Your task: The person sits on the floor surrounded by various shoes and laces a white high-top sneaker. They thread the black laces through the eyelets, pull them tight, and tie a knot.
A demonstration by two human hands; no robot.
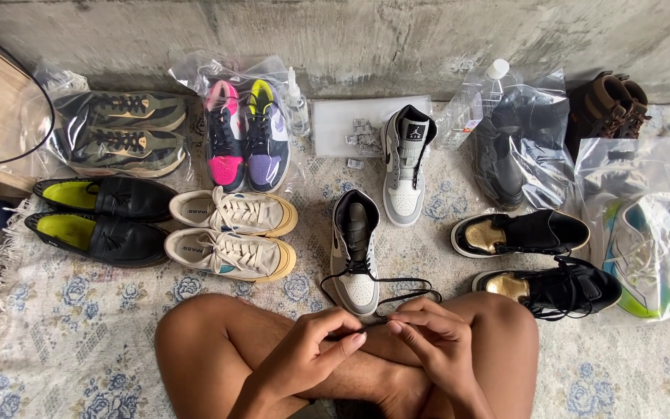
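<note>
At the woven floral rug's (56, 310) near edge, the left hand (312, 353) and right hand (432, 337) both pinch a thin black shoelace (385, 285) between fingertips — it runs up to a grey-and-white leather high-top sneaker (354, 252) lying just beyond the crossed knees; further right sit glossy black shoes with gold toes (533, 260).

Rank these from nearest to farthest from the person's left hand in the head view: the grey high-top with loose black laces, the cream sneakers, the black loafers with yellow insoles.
From the left hand:
1. Grey high-top, just ahead, slightly right.
2. Cream sneakers, ahead to the left.
3. Black loafers, far left on the rug.
</note>
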